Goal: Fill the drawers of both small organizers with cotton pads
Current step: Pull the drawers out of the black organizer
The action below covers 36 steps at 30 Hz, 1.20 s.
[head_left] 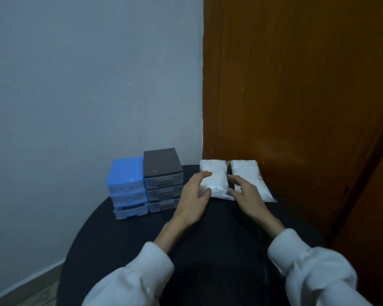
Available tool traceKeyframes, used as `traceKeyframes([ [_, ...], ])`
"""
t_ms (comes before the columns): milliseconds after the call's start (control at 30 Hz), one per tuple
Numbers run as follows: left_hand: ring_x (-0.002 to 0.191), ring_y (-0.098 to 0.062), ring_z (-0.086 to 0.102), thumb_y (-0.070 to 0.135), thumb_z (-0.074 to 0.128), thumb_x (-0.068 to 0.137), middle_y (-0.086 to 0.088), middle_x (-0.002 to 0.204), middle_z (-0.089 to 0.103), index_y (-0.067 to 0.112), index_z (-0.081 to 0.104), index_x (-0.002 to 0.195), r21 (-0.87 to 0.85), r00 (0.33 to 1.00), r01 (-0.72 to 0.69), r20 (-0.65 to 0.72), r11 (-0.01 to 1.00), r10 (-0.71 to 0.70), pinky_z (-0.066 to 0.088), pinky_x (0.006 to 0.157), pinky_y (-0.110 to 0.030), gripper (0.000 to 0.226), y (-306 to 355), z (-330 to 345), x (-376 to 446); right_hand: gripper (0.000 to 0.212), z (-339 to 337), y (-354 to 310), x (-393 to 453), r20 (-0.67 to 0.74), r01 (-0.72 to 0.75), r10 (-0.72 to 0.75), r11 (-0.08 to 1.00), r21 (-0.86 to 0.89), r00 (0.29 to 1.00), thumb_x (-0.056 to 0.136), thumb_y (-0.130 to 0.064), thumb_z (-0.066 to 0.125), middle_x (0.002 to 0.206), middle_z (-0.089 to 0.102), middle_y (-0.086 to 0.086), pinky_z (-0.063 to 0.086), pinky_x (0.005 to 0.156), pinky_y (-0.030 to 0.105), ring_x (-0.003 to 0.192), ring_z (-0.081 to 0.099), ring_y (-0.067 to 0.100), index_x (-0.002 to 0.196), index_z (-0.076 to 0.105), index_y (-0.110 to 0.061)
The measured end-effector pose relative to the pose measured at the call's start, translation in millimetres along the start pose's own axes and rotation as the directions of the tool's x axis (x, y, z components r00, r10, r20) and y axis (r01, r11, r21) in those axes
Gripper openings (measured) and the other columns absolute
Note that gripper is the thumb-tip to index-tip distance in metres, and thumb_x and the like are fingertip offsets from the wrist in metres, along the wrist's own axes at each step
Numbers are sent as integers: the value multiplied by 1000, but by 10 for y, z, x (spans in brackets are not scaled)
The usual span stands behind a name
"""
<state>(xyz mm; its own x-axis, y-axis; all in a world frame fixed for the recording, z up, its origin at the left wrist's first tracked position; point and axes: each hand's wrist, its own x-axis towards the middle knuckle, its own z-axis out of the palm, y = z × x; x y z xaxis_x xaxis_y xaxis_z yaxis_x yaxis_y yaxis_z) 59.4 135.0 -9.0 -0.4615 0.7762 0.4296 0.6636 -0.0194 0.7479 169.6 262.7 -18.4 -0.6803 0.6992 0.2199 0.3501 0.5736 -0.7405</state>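
Farthest left of the grip, a blue organizer (pixel 127 186) stands on the dark round table (pixel 208 239), touching a grey organizer (pixel 163 180) just to its right; each shows three clear drawers, and the blue one's bottom drawer sits slightly pulled out. Next comes the left hand (pixel 195 195), its grip wide, fingers and thumb spread along the left edge of the nearer bag of cotton pads (pixel 215 180). The right hand (pixel 244 193), grip likewise wide, reaches the same bag's right edge. Just beyond it lies a second bag of cotton pads (pixel 250 177), beside the wooden door (pixel 296 85).
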Motion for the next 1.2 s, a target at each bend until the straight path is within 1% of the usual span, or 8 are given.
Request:
traceKeyframes([
  [67, 110, 0, 50, 1, 51, 90, 4, 123, 57, 15, 58, 120, 32, 995, -30, -97, 999, 33, 35, 91, -1, 34, 0, -276, -109, 41, 139, -144, -58, 46, 10, -14, 996, 85, 999, 93, -9, 53, 138, 50, 4, 33, 100, 22, 127, 45, 15, 133, 48, -15],
  [200, 101, -9, 55, -6, 47, 87, -2, 109, 64, 10, 64, 107, 203, 970, -46, -225, 978, 93, 35, 85, -5, 31, -112, -792, -66, 40, 418, -463, -84, 115, 19, -46, 975, 222, 992, 93, -6, 54, 135, 51, 4, 35, 104, 24, 128, 46, 17, 131, 49, -15],
  [333, 120, -24, 51, 2, 46, 93, -11, 129, 57, 6, 56, 124, 358, 996, -14, -74, 934, 43, 36, 100, -27, 33, -283, -1067, 184, 52, 626, -759, -48, 152, 25, -71, 958, 286, 986, 93, -6, 52, 145, 41, 5, 30, 97, 19, 133, 38, 17, 142, 36, -14],
  [467, 129, -19, 45, 20, 49, 96, -5, 142, 48, 14, 52, 133, 405, 995, 2, 94, 914, -44, 32, 105, -25, 37, -374, -1110, 292, 53, 768, -836, 0, 148, 3, -57, 941, 338, 987, 93, -3, 51, 142, 44, 6, 36, 91, 18, 129, 42, 17, 142, 35, -13],
  [600, 130, -18, 43, 18, 52, 95, -3, 140, 49, 17, 54, 132, 463, 997, -23, 77, 886, -14, 30, 104, -24, 37, -460, -1068, 258, 51, 835, -786, 39, 102, -22, -15, 935, 353, 995, 91, -1, 51, 140, 47, 8, 38, 92, 21, 128, 44, 18, 140, 39, -11],
  [967, 128, -18, 45, 13, 57, 92, -5, 139, 50, 14, 58, 126, 252, 989, 119, 53, 960, -136, 32, 107, -26, 35, -472, -1062, 318, 21, 797, -812, 194, 96, -58, 26, 935, 350, 995, 95, -32, 50, 102, 54, 0, 39, 80, 23, 93, 49, 10, 105, 54, -14],
  [1067, 129, -16, 44, 12, 56, 92, -5, 141, 48, 14, 57, 127, 241, 985, 123, 91, 963, -149, 28, 102, -17, 35, -456, -1069, 313, 20, 778, -806, 214, 109, -42, 9, 952, 304, 994, 95, -29, 50, 96, 54, 1, 41, 73, 21, 86, 50, 9, 103, 55, -12],
  [1200, 131, -17, 41, 13, 54, 93, -4, 142, 47, 14, 56, 128, 230, 986, 118, 88, 966, -141, 27, 107, -23, 35, -448, -1058, 290, 13, 759, -812, 226, 108, -44, 11, 950, 310, 994, 97, -21, 45, 96, 56, 5, 41, 71, 17, 88, 53, 13, 95, 55, -13],
])
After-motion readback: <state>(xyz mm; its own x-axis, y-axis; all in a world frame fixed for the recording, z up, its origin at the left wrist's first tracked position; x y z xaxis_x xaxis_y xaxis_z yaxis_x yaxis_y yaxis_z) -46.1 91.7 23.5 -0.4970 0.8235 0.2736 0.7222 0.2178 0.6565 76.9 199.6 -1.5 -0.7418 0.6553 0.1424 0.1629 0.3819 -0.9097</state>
